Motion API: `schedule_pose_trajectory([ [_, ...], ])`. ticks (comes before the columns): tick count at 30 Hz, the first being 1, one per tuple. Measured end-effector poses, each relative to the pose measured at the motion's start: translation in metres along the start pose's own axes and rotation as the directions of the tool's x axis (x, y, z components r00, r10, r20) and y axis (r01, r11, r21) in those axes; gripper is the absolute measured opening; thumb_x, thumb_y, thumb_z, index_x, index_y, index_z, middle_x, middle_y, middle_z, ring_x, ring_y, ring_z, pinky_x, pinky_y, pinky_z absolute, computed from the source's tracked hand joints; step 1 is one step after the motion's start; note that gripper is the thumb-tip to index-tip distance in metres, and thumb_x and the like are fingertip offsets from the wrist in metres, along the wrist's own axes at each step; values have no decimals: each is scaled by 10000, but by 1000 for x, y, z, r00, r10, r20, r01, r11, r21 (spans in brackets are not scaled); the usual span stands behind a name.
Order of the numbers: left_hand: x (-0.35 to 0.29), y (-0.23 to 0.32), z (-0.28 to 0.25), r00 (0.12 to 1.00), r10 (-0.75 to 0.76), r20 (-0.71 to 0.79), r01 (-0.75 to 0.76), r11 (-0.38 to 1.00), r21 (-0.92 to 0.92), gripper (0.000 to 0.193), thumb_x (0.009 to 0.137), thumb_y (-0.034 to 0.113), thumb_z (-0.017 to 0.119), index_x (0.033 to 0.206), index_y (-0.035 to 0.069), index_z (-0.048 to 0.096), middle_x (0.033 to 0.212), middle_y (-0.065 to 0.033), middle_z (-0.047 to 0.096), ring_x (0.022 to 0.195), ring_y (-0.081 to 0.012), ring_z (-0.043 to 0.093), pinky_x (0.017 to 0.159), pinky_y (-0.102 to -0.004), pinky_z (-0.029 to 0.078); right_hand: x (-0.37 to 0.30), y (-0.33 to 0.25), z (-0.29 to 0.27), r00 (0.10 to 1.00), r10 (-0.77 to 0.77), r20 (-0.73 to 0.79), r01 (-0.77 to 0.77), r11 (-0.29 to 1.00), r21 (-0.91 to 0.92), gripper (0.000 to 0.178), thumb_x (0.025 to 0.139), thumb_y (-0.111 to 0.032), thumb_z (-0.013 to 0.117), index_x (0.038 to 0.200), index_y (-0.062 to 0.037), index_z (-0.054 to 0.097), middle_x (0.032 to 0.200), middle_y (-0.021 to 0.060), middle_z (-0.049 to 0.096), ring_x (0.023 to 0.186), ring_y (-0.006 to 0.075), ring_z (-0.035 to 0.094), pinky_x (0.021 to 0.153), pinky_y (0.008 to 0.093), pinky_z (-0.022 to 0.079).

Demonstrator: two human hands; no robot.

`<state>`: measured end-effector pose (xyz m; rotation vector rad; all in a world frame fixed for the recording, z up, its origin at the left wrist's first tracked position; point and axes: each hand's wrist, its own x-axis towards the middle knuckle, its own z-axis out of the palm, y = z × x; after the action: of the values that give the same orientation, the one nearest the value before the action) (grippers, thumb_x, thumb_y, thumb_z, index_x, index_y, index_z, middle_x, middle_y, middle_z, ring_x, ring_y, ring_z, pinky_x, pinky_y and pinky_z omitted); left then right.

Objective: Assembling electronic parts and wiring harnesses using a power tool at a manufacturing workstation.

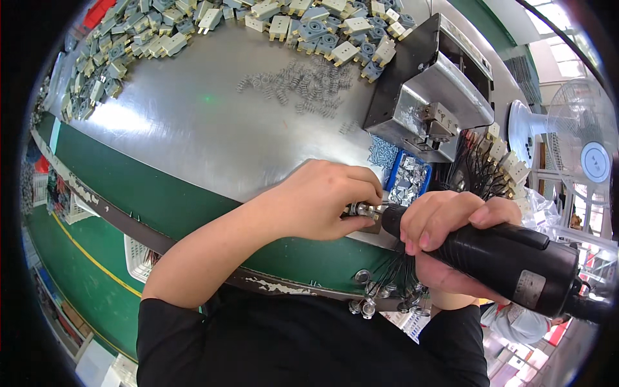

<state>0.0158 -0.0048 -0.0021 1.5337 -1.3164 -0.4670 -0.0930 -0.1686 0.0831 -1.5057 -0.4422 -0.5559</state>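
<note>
My right hand [451, 226] is wrapped round a black electric screwdriver [509, 258], which lies nearly level with its tip pointing left. My left hand [342, 197] pinches a small metal part [364, 209] at that tip, over the table's front edge. Fingers hide much of the part, so its exact kind does not show. Just beyond my hands stands a blue tray [409, 177] of small metal pieces, with a pile of screws [382, 152] beside it.
Many grey and cream plastic housings [329, 42] heap along the table's far side. Loose springs [303, 87] lie nearer. A metal fixture [432, 90] stands at the right, near wired parts [500, 158] and a fan [590, 161]. Round metal parts on black wires [367, 306] hang at the front edge.
</note>
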Motion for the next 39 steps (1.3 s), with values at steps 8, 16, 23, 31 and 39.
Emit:
schedule_pose_trajectory([
  [8, 4, 1, 0, 998, 56, -9, -56, 998, -11, 281, 809, 143, 875, 1064, 62, 788, 1164, -71, 776, 999, -293, 763, 843, -398, 615, 42, -29, -34, 964, -57, -261, 92, 988, 123, 1104, 919, -865, 558, 1643, -68, 315, 746, 67, 567, 530, 191, 552, 481, 349, 473],
  [16, 3, 2, -1, 999, 13, 31, -13, 1000, -2, 283, 803, 133, 880, 1051, 66, 759, 1215, -96, 763, 1028, -317, 761, 847, -411, 620, 72, 1, -72, 805, -111, -583, -43, 969, -245, 1161, 853, -978, 446, 1502, -19, 359, 739, 95, 599, 561, 229, 604, 555, 369, 528],
  [23, 8, 8, -3, 998, -21, 54, 21, 1000, -5, 280, 799, 113, 877, 1049, 66, 761, 1235, -89, 755, 1038, -315, 758, 866, -411, 618, 76, 10, -74, 791, -78, -607, -71, 973, -218, 1148, 861, -973, 442, 1456, 8, 399, 744, 110, 606, 568, 232, 617, 575, 358, 531],
  [31, 9, 6, -3, 998, -21, 61, 23, 999, -33, 303, 787, 96, 892, 1062, 68, 770, 1242, -99, 754, 1054, -317, 756, 890, -411, 617, 73, 18, -72, 811, -55, -583, -46, 987, -157, 1152, 854, -976, 452, 1426, 24, 426, 754, 117, 605, 571, 227, 621, 575, 348, 532],
  [39, 8, 6, -3, 999, -12, 33, 14, 998, -59, 306, 795, 122, 899, 1065, 59, 768, 1245, -106, 748, 1070, -314, 755, 902, -414, 614, 67, 7, -60, 853, 47, -520, -149, 976, -158, 1094, 879, -952, 461, 1499, -53, 401, 794, 101, 571, 581, 232, 582, 580, 384, 507],
])
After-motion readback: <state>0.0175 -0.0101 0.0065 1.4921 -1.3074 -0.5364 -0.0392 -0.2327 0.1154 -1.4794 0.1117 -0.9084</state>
